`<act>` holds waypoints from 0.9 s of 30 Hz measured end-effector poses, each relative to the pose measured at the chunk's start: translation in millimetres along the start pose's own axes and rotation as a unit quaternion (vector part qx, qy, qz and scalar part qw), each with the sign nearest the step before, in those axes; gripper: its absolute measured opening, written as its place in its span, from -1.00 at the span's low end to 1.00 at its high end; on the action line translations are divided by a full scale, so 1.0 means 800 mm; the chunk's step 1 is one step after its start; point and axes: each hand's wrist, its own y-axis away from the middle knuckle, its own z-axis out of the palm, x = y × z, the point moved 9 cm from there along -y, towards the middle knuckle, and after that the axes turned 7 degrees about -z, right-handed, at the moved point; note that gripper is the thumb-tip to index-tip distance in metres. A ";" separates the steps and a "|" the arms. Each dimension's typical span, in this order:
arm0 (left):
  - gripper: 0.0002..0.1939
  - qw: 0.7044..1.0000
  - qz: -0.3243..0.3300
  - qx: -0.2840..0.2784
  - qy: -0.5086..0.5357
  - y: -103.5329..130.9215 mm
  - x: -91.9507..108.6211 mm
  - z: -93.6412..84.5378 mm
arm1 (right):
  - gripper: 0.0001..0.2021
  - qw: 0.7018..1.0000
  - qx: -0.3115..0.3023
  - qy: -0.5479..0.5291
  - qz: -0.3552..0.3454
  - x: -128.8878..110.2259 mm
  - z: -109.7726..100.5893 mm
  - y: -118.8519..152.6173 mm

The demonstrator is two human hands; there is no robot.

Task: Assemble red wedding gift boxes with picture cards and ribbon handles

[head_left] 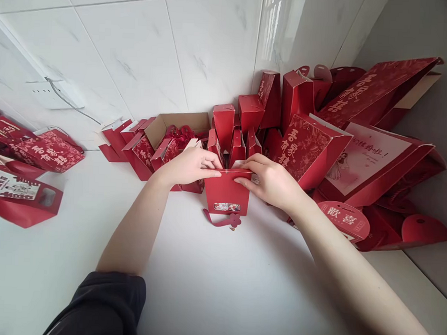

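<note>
A small red box [228, 190] with a clear window near its bottom stands upright on the white tabletop [203, 285]. My left hand [192, 165] grips its upper left edge, thumb on the near face and fingers behind. At the upper right edge, my right hand [263, 176] pinches the same box, thumb in front. The fingertips behind the top edge are partly hidden. A red ribbon with a flower-shaped piece [235, 220] lies on the table at the foot of the box.
Several red boxes [223, 123] stand close behind the hands. An open cardboard box [184, 120] holds red ribbons. Large red gift bags [309, 151] crowd the right side, and more red boxes [50, 150] sit at the far left. A tiled wall [121, 49] rises behind.
</note>
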 end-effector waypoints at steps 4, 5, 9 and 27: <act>-0.79 0.996 -0.012 -0.021 -0.084 -0.003 -0.012 0.007 | -0.90 0.996 0.007 -0.074 0.048 0.027 0.007 0.001; -0.79 0.994 -0.018 -0.026 -0.102 -0.005 -0.015 0.009 | -0.88 0.994 0.013 -0.093 0.060 0.033 0.008 0.001; -0.65 0.992 0.000 -0.023 -0.125 -0.012 -0.017 0.016 | -0.79 0.981 0.027 -0.169 0.088 0.052 0.015 0.003; -0.62 0.995 -0.033 -0.067 -0.067 -0.008 -0.025 0.018 | -0.78 0.979 0.034 -0.184 0.083 0.052 0.014 0.004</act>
